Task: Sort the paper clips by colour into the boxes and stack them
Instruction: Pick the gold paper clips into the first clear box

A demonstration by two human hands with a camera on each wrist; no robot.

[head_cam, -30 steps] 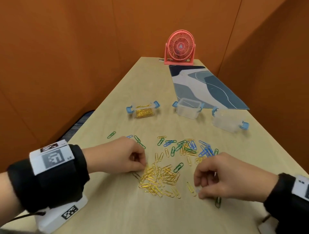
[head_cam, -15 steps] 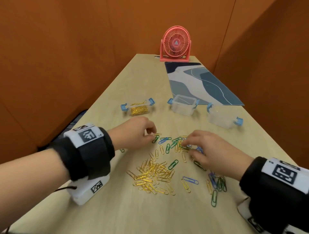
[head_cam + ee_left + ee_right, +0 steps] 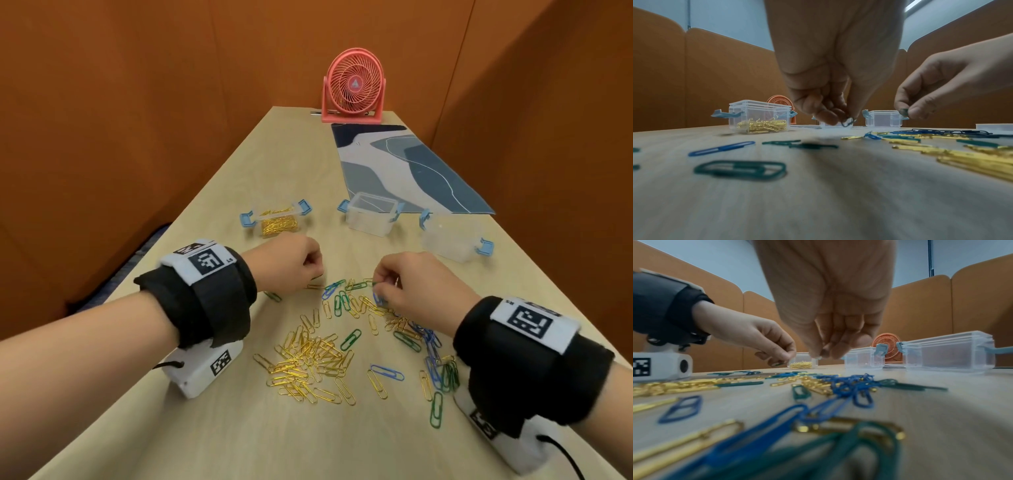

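The left hand [image 3: 289, 265] has its fingers curled together, pinching a green paper clip [image 3: 847, 122] just above the table [image 3: 212, 442]; the right hand [image 3: 416, 286] likewise pinches a dark green clip [image 3: 903, 111] at its fingertips. The mixed clips [image 3: 363, 329] lie scattered between the wrists, gold ones massed at six o'clock of the hands. At twelve o'clock stand three clear boxes: the left box [image 3: 275, 222] holds gold clips, the middle box [image 3: 371, 219] and right box [image 3: 452, 241] look empty.

The risk, as I judge it — the blue clips look tangled, so a lifted clip may drag a neighbour of the wrong colour, or slip from so fine a pinch.

Only the wrist views show the pinched clips; the head view hides them behind knuckles.
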